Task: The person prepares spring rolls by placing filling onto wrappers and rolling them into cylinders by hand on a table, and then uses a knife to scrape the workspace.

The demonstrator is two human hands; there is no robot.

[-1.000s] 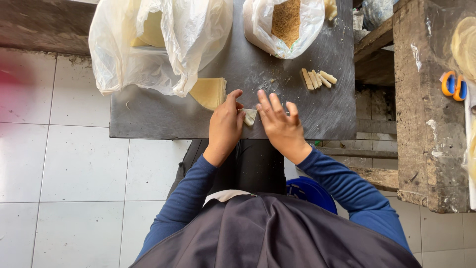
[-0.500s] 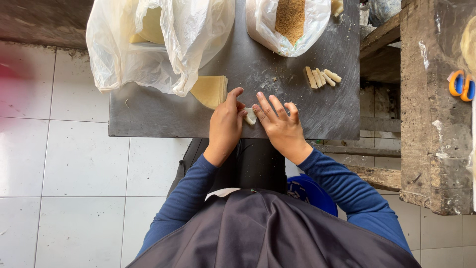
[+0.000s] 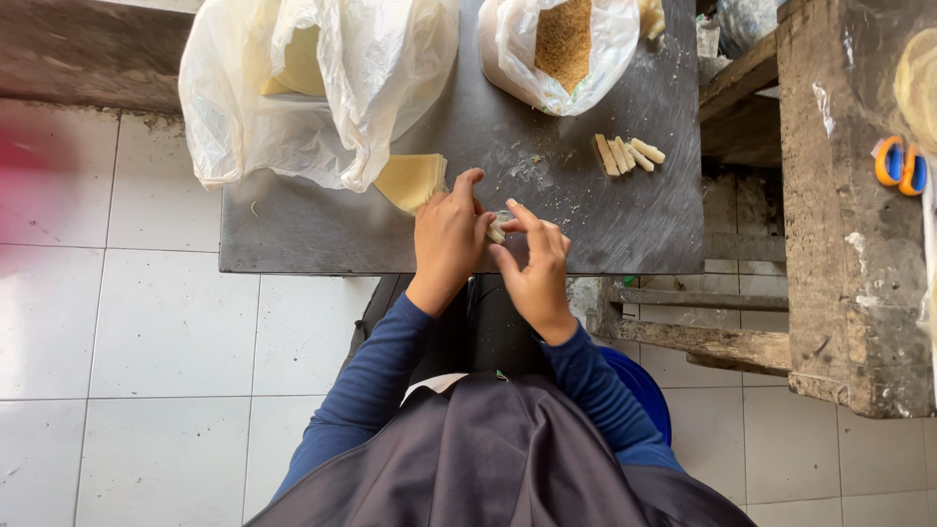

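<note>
Left hand (image 3: 447, 234) and right hand (image 3: 535, 262) pinching one small pale piece (image 3: 497, 231), possibly dough, at near table (image 3: 293, 229) edge; wrapper stack (image 3: 410, 181) just beside.

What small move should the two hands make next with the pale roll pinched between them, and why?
Probably set the pale roll beside the finished rolls: both the left hand and right hand pinch it, and it looks rolled shut.

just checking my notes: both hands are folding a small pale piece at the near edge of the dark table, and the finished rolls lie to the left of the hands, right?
Not quite. The head view shows the finished rolls lying to the right of the hands, further back on the dark table. The left hand and right hand do hold the small pale piece at the near edge.
</note>
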